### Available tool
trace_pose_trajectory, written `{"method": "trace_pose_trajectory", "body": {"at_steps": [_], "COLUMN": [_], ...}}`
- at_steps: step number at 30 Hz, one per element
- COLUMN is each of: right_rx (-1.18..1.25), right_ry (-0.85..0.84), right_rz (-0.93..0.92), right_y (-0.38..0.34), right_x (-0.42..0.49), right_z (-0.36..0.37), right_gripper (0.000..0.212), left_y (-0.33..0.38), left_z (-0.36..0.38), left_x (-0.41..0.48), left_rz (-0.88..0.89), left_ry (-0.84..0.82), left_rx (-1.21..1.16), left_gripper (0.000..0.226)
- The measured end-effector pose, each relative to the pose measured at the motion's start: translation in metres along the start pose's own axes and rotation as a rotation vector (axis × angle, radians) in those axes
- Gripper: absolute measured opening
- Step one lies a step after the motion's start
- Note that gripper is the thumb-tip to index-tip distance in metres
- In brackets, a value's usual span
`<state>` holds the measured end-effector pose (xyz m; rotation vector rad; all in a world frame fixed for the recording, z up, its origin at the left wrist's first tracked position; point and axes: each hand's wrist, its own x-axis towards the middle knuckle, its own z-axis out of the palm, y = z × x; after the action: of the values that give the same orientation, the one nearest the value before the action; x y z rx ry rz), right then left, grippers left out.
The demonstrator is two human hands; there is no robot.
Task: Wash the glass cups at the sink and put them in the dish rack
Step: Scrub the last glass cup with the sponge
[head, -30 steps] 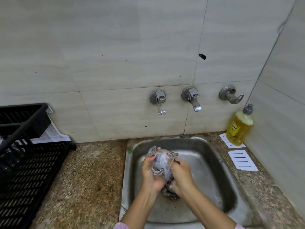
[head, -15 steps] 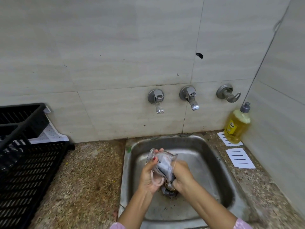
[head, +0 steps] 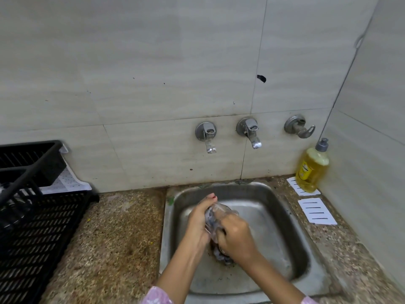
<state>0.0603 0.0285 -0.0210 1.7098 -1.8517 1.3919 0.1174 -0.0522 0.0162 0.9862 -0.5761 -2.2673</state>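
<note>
Right hand [head: 235,234], curled on a grey scrub pad [head: 209,216], has slid up over the clear glass cup [head: 222,209] gripped by left hand [head: 198,218] above the stainless steel sink [head: 276,218]: scrub step ongoing, I judge

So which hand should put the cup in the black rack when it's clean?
Left, probably. The left hand grips the glass cup, and the dish rack stands on its side. The right hand holds the scrub pad.
</note>
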Motion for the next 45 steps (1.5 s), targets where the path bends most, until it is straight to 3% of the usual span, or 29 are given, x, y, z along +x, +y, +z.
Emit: {"method": "trace_pose_trajectory", "body": {"at_steps": [3, 6, 9, 11, 12, 14, 16, 19, 22, 25, 28, 31, 33, 35, 38, 40, 41, 43, 45], "right_rx": [0.250, 0.917, 1.173, 1.027, 0.849, 0.473, 0.270, 0.110, 0.198, 0.358, 0.544, 0.836, 0.917, 0.809, 0.282, 0.141, 0.089, 0.016, 0.067], "right_ry": [0.190, 0.368, 0.389, 0.276, 0.200, 0.002, -0.203, -0.416, -0.230, 0.033, 0.137, 0.218, 0.185, 0.087, -0.190, -0.372, -0.400, -0.289, -0.109], "right_rz": [0.660, 1.275, 1.474, 1.386, 1.244, 0.772, 0.358, 0.079, 0.290, 0.687, 0.937, 1.237, 1.329, 1.168, 0.412, 0.123, 0.051, 0.018, 0.182], "right_y": [-0.022, -0.032, -0.030, -0.025, -0.020, -0.013, -0.006, 0.001, -0.005, -0.021, -0.027, -0.024, -0.018, -0.014, -0.011, -0.001, 0.003, 0.008, 0.005], "right_x": [0.005, 0.025, 0.036, 0.031, 0.027, 0.020, 0.017, 0.019, 0.017, 0.018, 0.023, 0.028, 0.029, 0.024, 0.013, 0.011, 0.012, 0.012, 0.010], "right_z": [0.008, 0.013, 0.011, 0.008, 0.006, -0.005, -0.012, -0.015, -0.008, 0.002, 0.010, 0.007, 0.002, -0.003, -0.016, -0.018, -0.017, -0.014, -0.009], "right_gripper": [0.014, 0.026, 0.023, 0.022, 0.020, 0.016, 0.019, 0.030, 0.018, 0.012, 0.020, 0.011, 0.013, 0.020, 0.029, 0.038, 0.036, 0.026, 0.013], "left_y": [-0.006, -0.008, -0.010, -0.008, -0.006, 0.001, 0.005, 0.003, -0.007, -0.019, -0.027, -0.028, -0.024, -0.015, -0.005, -0.005, -0.006, -0.012, -0.017], "left_z": [0.000, -0.002, -0.004, -0.003, -0.002, 0.000, -0.002, -0.002, 0.001, -0.006, -0.011, -0.004, -0.005, -0.005, 0.000, 0.002, 0.003, 0.004, 0.009], "left_x": [-0.001, -0.003, -0.006, -0.010, -0.012, -0.016, -0.016, -0.014, -0.015, -0.012, -0.006, -0.013, -0.015, -0.012, -0.009, -0.007, -0.009, -0.009, -0.013], "left_rz": [0.028, 0.132, 0.194, 0.106, 0.019, -0.109, -0.090, -0.087, -0.039, 0.090, 0.150, 0.104, 0.052, -0.012, -0.046, -0.057, -0.056, -0.061, -0.082], "left_ry": [-0.024, -0.041, -0.039, -0.062, -0.082, -0.131, -0.122, -0.062, -0.044, -0.061, -0.084, -0.108, -0.089, -0.076, -0.062, -0.053, -0.049, -0.082, -0.119], "left_rx": [-0.128, -0.176, -0.135, -0.143, -0.157, -0.132, -0.113, -0.136, -0.190, -0.316, -0.388, -0.323, -0.242, -0.170, -0.140, -0.170, -0.174, -0.203, -0.226], "left_gripper": [0.017, 0.022, 0.028, 0.034, 0.033, 0.019, 0.027, 0.028, 0.017, 0.046, 0.065, 0.031, 0.006, 0.013, 0.030, 0.033, 0.036, 0.042, 0.038]}}
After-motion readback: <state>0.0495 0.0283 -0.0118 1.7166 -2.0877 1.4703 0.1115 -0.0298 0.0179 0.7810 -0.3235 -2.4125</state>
